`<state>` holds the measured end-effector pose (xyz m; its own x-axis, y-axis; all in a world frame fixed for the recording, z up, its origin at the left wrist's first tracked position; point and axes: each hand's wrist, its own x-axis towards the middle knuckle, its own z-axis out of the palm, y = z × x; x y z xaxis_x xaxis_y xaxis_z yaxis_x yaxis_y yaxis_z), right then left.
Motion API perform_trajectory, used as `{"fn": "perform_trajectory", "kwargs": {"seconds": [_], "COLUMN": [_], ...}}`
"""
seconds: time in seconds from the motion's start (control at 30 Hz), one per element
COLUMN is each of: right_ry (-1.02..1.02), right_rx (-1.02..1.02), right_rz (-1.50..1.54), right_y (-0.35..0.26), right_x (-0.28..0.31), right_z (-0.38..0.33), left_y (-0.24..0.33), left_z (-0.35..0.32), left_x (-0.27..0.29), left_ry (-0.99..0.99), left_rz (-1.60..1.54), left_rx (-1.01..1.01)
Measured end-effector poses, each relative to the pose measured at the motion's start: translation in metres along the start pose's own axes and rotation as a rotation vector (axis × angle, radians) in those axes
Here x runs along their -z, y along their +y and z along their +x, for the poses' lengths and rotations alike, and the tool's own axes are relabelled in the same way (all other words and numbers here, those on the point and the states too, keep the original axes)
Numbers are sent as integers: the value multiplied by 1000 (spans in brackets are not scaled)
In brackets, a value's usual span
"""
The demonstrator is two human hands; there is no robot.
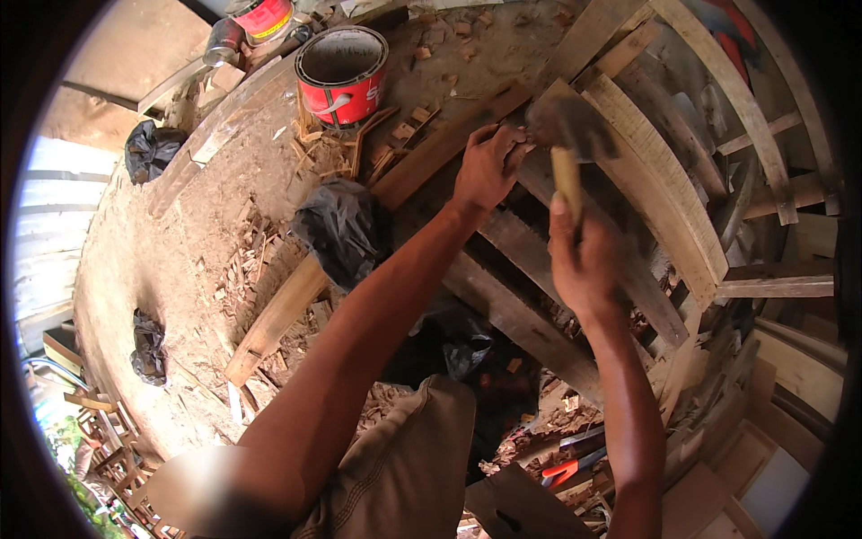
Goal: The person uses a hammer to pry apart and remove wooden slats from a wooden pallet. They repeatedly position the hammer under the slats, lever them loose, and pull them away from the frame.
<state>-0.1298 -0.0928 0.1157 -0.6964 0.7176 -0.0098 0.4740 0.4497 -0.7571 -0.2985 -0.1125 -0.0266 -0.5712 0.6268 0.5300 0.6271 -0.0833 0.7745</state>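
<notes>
Hatchet (569, 144) w/ pale wooden handle and dark, motion-blurred metal head, held upright at far centre-right; head sits over the plank end. Plank (422, 166): long, dark brown, weathered, lying diagonally from near left to far right across sawdust-covered ground, its far end resting against curved pale boards.

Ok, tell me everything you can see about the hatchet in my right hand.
The hatchet has a pale wooden handle and a dark grey metal head, which looks motion-blurred, so its edge is hard to make out. The right hand wraps the lower handle, thumb along the shaft, holding it nearly upright with the head at the top. The head sits by the end of a dark wooden plank, close to the fingers of the left hand gripping that plank. Whether it touches the wood cannot be told.
</notes>
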Motion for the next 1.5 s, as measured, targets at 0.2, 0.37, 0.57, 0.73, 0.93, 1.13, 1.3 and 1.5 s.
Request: {"fn": "perform_trajectory", "kwargs": {"seconds": [0.2,0.37,0.57,0.73,0.93,1.13,1.3,1.5], "right_ry": [-70,-93,-27,-88,-73,-61,-16,-55], "right_rx": [-191,-161,-116,-195,-242,-244,-98,-297], "right_rz": [58,2,107,-83,204,210,-17,309], "right_y": [28,25,12,25,14,30,38,2], "right_x": [-5,-5,-6,-4,2,-9,-21,-3], "right_z": [0,1,-4,1,-7,-11,-4,-14], "left_y": [1,1,3,5,2,10,13,16], "left_z": [-1,-3,-2,-2,3,18,22,25], "left_x": [0,0,1,-2,3,0,-6,-1], "left_ry": [-46,-47,-45,-38,254,21,-45,-117], "left_rz": [-21,6,-44,-29,-29,107,231,178], "left_rx": [31,61,62,55,287,616,688,742]}}
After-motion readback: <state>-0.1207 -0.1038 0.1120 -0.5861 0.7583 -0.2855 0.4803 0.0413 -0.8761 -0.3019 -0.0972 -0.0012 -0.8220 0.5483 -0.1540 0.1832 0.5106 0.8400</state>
